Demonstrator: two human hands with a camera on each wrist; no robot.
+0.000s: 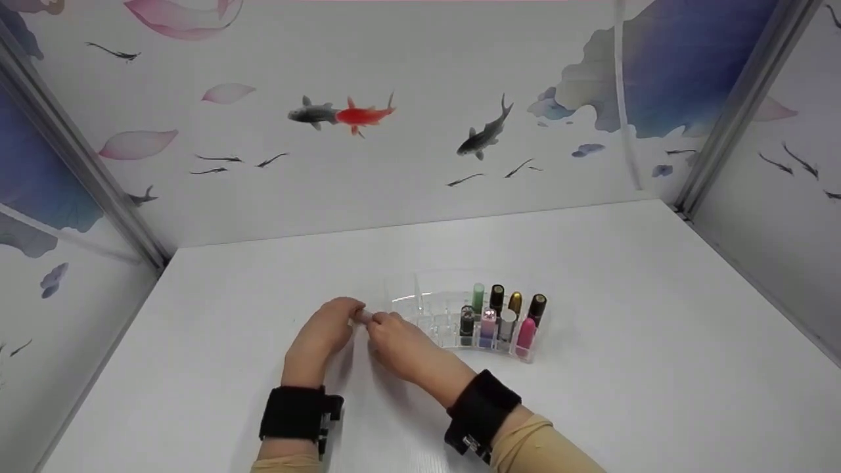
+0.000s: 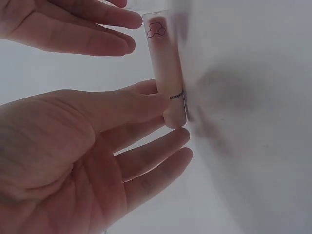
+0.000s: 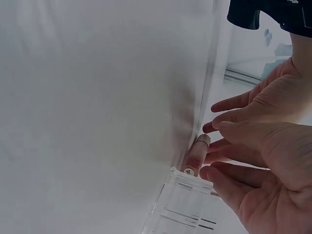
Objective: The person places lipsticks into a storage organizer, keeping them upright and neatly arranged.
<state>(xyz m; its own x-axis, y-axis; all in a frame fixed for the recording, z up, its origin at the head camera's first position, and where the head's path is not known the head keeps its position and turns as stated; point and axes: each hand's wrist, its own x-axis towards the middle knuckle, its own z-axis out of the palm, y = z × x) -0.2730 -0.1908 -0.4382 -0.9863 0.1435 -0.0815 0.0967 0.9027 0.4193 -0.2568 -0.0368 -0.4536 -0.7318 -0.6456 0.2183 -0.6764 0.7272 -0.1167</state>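
Just left of the clear organizer (image 1: 453, 328) on the white surface (image 1: 631, 315), the left hand (image 1: 325, 332) and right hand (image 1: 394, 341) together pinch a small pink tube (image 2: 165, 73). It looks light, rigid and smooth, probably slippery, so a hold across its middle suits best.

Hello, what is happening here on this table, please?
A person works at a white table with both hands. The left hand and right hand meet on a small pale pink tube, which lies on the table just left of a clear organizer. The left thumb presses on the tube. Eight lipsticks or small bottles stand in the organizer's right part; its left slots look empty.
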